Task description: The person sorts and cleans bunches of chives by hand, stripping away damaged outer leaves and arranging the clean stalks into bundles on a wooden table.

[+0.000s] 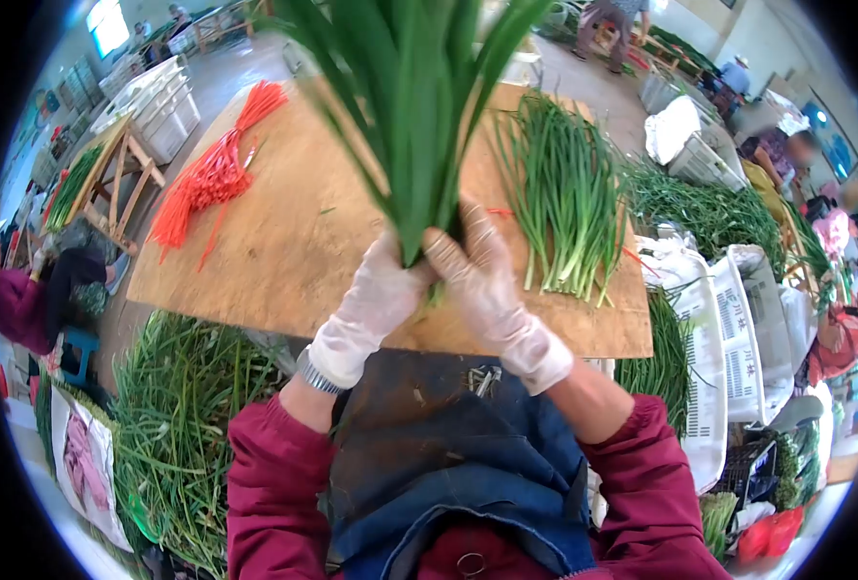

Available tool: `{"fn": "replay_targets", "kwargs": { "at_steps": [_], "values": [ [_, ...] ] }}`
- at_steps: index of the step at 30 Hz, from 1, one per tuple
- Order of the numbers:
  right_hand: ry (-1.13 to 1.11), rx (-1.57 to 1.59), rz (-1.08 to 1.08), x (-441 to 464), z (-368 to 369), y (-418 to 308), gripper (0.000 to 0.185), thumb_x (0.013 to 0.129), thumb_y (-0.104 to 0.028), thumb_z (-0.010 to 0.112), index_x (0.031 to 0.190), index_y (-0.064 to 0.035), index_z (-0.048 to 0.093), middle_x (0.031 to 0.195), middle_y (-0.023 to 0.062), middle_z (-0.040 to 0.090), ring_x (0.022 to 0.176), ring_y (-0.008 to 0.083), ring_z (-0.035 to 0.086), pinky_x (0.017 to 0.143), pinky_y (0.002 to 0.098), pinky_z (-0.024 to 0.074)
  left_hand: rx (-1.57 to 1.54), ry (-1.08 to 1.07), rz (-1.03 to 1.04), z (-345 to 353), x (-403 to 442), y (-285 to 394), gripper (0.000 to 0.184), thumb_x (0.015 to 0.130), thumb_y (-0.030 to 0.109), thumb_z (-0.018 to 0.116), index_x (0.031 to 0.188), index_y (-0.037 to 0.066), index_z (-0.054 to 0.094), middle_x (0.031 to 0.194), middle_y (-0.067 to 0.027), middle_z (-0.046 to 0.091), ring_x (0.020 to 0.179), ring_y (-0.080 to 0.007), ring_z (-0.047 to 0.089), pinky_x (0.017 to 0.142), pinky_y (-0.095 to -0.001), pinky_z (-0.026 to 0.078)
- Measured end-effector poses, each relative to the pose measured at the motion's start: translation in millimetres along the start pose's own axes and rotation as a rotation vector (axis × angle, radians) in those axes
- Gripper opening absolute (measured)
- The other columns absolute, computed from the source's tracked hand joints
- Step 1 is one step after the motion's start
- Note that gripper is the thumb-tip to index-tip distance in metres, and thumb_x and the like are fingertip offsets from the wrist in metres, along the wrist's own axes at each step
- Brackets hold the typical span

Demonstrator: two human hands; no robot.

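Note:
Both my hands wear thin whitish gloves and meet around the lower part of a bunch of long green leaves (417, 126), held upright over the wooden table (303, 222). My left hand (383, 295) wraps the bunch from the left, and my right hand (477, 275) closes on it from the right. To the right, a pile of green stalks (569, 193) lies on the table, pale ends toward me. A bundle of red ties (212, 179) rests on the table's left side. A single red tie (499, 211) lies partly behind my right hand.
Leafy greens (187, 416) are heaped below the table at the left. White crates (704, 338) stand at the right, near more greens (714, 208). A person in dark red (23, 307) sits at the far left; other people are farther back.

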State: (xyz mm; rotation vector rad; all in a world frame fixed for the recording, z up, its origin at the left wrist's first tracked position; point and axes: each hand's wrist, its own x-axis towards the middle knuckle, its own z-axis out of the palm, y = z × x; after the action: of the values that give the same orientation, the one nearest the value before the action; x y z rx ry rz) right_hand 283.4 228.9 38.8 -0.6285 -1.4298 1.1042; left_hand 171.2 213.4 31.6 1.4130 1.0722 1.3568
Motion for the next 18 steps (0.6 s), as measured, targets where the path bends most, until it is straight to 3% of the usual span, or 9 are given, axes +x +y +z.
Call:
{"fn": "replay_targets", "kwargs": {
  "at_steps": [1, 4, 5, 8, 10, 12, 13, 16, 18],
  "values": [
    [-0.002, 0.041, -0.004, 2, 0, 0, 0.046, 0.087, -0.008, 0.055, 0.128, 0.0027, 0.037, 0.109, 0.0101, 0.055, 0.101, 0.0148, 0.049, 0.09, 0.0269, 0.0387, -0.26, -0.041, 0.044, 2, 4, -8, 0.036, 0.084, 0.002, 0.06, 0.118, 0.002, 0.051, 0.108, -0.0034, 0.058, 0.096, -0.014, 0.055, 0.082, -0.0279, 0.048],
    [0.053, 0.024, -0.006, 12, -8, -20, 0.038, 0.086, -0.007, 0.054, 0.122, 0.0037, 0.044, 0.101, 0.0104, 0.059, 0.093, 0.0133, 0.053, 0.084, 0.0265, 0.0423, -0.192, -0.076, -0.08, 6, 18, 11, 0.035, 0.084, 0.008, 0.061, 0.118, 0.002, 0.051, 0.104, -0.0044, 0.06, 0.093, -0.0141, 0.056, 0.079, -0.0272, 0.048],
    [0.071, -0.003, 0.011, 20, -14, -28, 0.036, 0.086, -0.007, 0.054, 0.12, 0.004, 0.046, 0.098, 0.0103, 0.06, 0.091, 0.0133, 0.054, 0.081, 0.0267, 0.0435, 0.064, -0.088, -0.095, 8, 27, 27, 0.033, 0.085, 0.016, 0.06, 0.113, 0.0, 0.053, 0.096, -0.0055, 0.061, 0.088, -0.0144, 0.057, 0.075, -0.0268, 0.047],
    [0.14, -0.166, 0.002, 50, -43, -49, 0.026, 0.084, -0.01, 0.055, 0.105, 0.0056, 0.056, 0.088, 0.0106, 0.063, 0.077, 0.0132, 0.057, 0.07, 0.0271, 0.0465, 0.13, -0.19, 0.034, 29, 60, 53, 0.033, 0.084, 0.023, 0.058, 0.107, -0.001, 0.056, 0.089, -0.0066, 0.062, 0.084, -0.014, 0.057, 0.071, -0.0268, 0.046],
    [0.21, -0.125, 0.149, 66, -67, -59, 0.025, 0.082, -0.011, 0.056, 0.1, 0.0067, 0.058, 0.084, 0.0113, 0.063, 0.071, 0.0143, 0.057, 0.066, 0.0276, 0.0468, 0.238, -0.312, -0.013, 43, 87, 63, 0.037, 0.083, 0.027, 0.058, 0.104, -0.003, 0.058, 0.086, -0.0082, 0.063, 0.083, -0.0132, 0.058, 0.073, -0.026, 0.045],
    [0.26, -0.048, 0.281, 81, -96, -49, 0.024, 0.081, -0.011, 0.058, 0.097, 0.0071, 0.059, 0.08, 0.0108, 0.063, 0.066, 0.0165, 0.058, 0.061, 0.0294, 0.0471, 0.239, -0.362, -0.017, 61, 111, 49, 0.04, 0.081, 0.029, 0.061, 0.106, -0.002, 0.059, 0.092, -0.0154, 0.065, 0.087, -0.0205, 0.062, 0.076, -0.0299, 0.047],
    [0.339, -0.081, 0.373, 87, -102, -49, 0.021, 0.081, -0.015, 0.058, 0.089, 0.0041, 0.06, 0.074, 0.0093, 0.06, 0.061, 0.0181, 0.055, 0.054, 0.0323, 0.0445, 0.244, -0.365, 0.007, 70, 129, 21, 0.041, 0.08, 0.031, 0.061, 0.106, 0.0, 0.06, 0.092, -0.0148, 0.066, 0.087, -0.0216, 0.062, 0.076, -0.0298, 0.047],
    [0.373, -0.399, 0.52, 97, -131, -27, 0.021, 0.081, -0.019, 0.058, 0.087, 0.0007, 0.058, 0.07, 0.009, 0.056, 0.056, 0.0172, 0.05, 0.049, 0.0329, 0.0401, 0.189, -0.427, -0.119, 95, 144, 3, 0.044, 0.08, 0.035, 0.062, 0.105, -0.001, 0.06, 0.093, -0.0147, 0.066, 0.086, -0.0222, 0.063, 0.075, -0.0302, 0.047],
    [0.419, -0.474, 0.639, 94, -144, -16, 0.021, 0.083, -0.024, 0.055, 0.084, -0.0034, 0.05, 0.064, 0.006, 0.046, 0.051, 0.0146, 0.04, 0.045, 0.0322, 0.0329, 0.221, -0.406, -0.205, 107, 149, -18, 0.055, 0.077, 0.044, 0.063, 0.102, -0.005, 0.06, 0.092, -0.0163, 0.065, 0.087, -0.0241, 0.063, 0.076, -0.0311, 0.047]
  ]
}}
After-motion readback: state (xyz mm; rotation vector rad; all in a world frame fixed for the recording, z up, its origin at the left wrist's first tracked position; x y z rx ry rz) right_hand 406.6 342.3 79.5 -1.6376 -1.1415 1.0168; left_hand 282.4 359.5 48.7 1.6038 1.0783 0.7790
